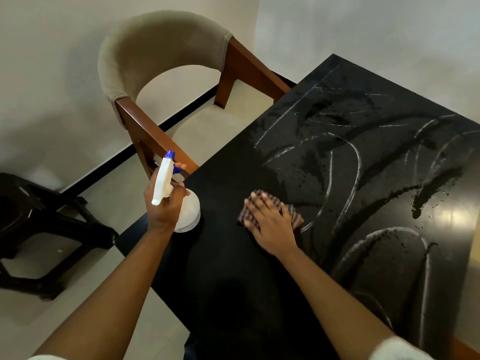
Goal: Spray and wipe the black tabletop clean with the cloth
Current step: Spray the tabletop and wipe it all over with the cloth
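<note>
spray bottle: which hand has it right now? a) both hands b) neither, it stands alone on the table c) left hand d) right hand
c: the left hand grips the spray bottle at its neck, while the right hand lies flat on the checked cloth.

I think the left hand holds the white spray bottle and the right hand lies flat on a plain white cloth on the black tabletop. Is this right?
One thing is wrong: the head view shows a dark checked cloth, not plain white. The left hand holds the white spray bottle and the right hand lies flat on that cloth on the black tabletop.
</note>
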